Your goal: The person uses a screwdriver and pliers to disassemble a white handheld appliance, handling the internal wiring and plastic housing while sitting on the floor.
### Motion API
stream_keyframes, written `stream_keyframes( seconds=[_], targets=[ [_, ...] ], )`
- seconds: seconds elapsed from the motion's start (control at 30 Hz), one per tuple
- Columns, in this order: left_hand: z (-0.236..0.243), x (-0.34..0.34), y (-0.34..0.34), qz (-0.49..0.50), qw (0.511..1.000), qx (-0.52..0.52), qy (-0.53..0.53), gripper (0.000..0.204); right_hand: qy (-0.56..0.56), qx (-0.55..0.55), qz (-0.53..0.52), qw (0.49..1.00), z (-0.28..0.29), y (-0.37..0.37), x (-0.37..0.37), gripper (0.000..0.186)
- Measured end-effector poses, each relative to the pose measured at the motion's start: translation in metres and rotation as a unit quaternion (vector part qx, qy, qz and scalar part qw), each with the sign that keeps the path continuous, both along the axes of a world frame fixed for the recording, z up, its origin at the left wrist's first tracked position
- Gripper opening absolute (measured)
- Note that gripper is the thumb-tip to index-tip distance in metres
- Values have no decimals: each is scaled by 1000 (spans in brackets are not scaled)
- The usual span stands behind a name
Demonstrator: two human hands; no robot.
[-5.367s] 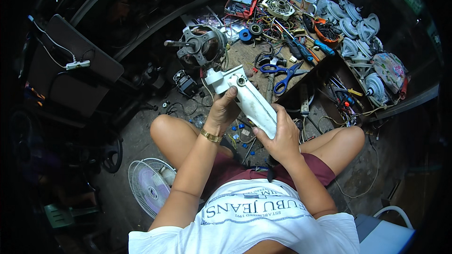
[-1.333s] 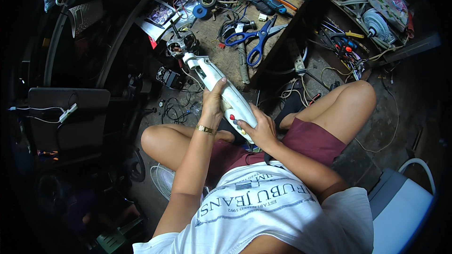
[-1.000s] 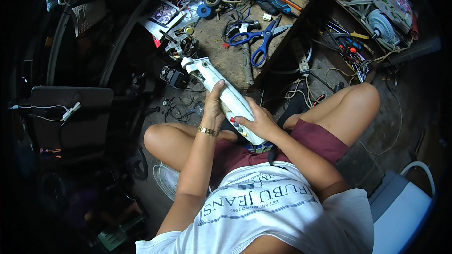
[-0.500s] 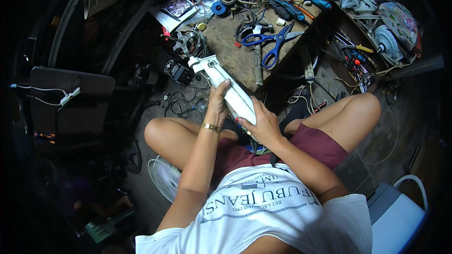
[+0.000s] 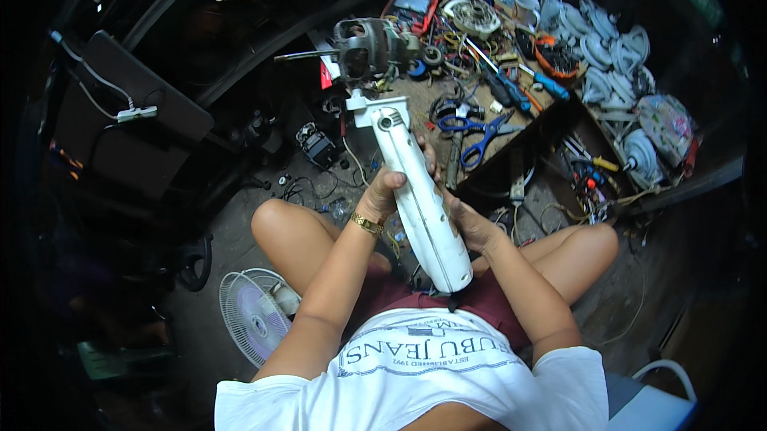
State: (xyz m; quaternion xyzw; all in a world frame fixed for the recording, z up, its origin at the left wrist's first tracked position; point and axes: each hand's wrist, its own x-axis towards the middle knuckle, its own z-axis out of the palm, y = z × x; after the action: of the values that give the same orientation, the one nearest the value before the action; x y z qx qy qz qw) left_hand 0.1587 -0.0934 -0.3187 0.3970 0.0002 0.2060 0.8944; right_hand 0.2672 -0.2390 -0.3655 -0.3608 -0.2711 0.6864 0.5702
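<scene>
A long white plastic housing point(image 5: 423, 215) slants across my lap, with a screw boss and a bracket at its far end and small holes along its side. My left hand point(image 5: 385, 191) grips its left side, thumb on top. Against its right side lies my right hand point(image 5: 473, 225), closed around the edge, with its fingers partly hidden. Just beyond the bracket is a dark electric motor point(image 5: 366, 51) with a shaft pointing left; whether it is joined to the housing I cannot tell.
On the wooden table lie blue scissors point(image 5: 482, 135), screwdrivers point(image 5: 503, 83), a red-framed meter point(image 5: 411, 6) and tangled wires. Pale plastic parts point(image 5: 611, 47) heap at the right. A fan point(image 5: 256, 319) stands by my left knee; a black-and-silver part point(image 5: 315, 146) sits on the floor.
The housing has turned more upright in view and its near end has come closer to me. The motor now appears higher, right beyond the bracket. My right hand has shifted along the housing's right side.
</scene>
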Motion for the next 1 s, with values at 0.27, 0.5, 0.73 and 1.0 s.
stream_keyframes(
  seconds=[0.27, 0.5, 0.73, 1.0],
  targets=[
    [27, -17, 27, -68, 979, 173, 89, 100, -172, 108, -93, 975, 48, -6, -16, 84],
    [56, -10, -21, 241, 930, 224, 165, 65, -286, 91, -205, 932, 32, -12, -18, 64],
    [34, -11, -28, 319, 928, 172, 85, 44, -291, 37, -202, 934, 27, -7, -22, 56],
    [23, 1, -5, 332, 926, 158, 88, 40, -453, 19, -187, 871, 32, 26, -18, 65]
  ],
)
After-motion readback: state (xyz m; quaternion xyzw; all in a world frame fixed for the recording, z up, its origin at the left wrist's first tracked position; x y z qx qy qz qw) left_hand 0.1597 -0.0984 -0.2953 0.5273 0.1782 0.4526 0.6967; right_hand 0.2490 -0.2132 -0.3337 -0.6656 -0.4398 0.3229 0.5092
